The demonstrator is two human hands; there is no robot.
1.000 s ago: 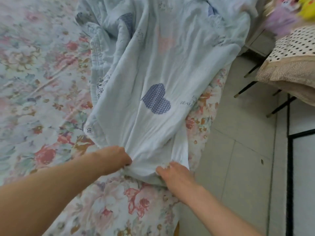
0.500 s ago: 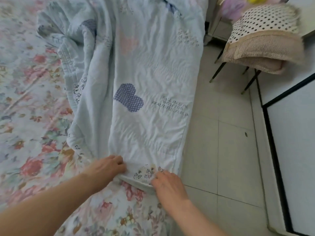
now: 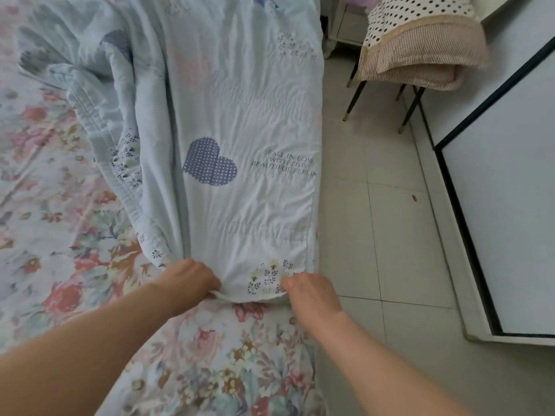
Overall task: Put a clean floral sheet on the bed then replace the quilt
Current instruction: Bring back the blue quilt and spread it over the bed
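A pale blue quilt [image 3: 240,115] with a dotted navy heart and printed words lies along the bed's right side, bunched in folds on its left. Under it the floral sheet [image 3: 60,205] covers the bed. My left hand [image 3: 192,279] grips the quilt's near hem, fingers curled round the edge. My right hand [image 3: 309,291] pinches the same hem near its right corner, by a small flower print. Both forearms reach in from the bottom of the view.
The bed's right edge drops to a pale tiled floor [image 3: 390,235]. A chair [image 3: 420,49] with black legs holds polka-dot and striped cushions at the back right. A white panel with a black frame [image 3: 510,190] stands along the right.
Both hands have drawn the quilt's hem toward me and spread it flatter along the bed's right edge. The printed words and the flower print at the hem have come into sight.
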